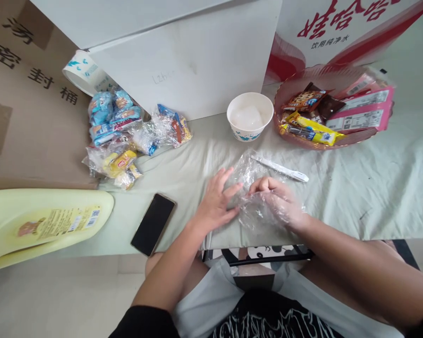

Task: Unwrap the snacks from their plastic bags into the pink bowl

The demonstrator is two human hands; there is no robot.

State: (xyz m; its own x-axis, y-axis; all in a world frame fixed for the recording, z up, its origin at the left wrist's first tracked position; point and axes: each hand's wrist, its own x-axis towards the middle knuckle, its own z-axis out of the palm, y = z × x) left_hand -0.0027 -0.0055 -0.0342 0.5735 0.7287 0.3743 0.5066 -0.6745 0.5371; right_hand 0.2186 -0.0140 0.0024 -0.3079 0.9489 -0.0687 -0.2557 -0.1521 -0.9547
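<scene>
Clear plastic film (248, 169): on the near part of the cloth-covered desk (341, 206), in front of the paper bowl; crumpled, running from beside the white stick back toward the near edge, with no clear long axis
Right hand (284, 204): fingers curled, its grip pinching the gathered film; slightly blurred
Left hand (215, 202): grip released, fingers spread and pointing away from the body, at the film's left side — whether the fingertips press on it I cannot tell
White stick (280, 167): slim, lying just beyond the right hand, long axis slanting from far left to near right, the narrow end over the film
Paper bowl (246, 135): upright, a whitish lump (247, 117) inside
Pink translucent bowl (356, 142): right of the paper bowl, holding brown snack packets (305, 102), a yellow packet (315, 129) and a pink packet (364, 112)
Tilted paper container (82, 65): between the cardboard box (31, 126) and the white box (197, 70) — contents hidden
Snack heap (114, 119): blue and yellow packets among clear wrappers
Phone (154, 224): dark screen up, left of the left hand, long axis slanting far right
</scene>
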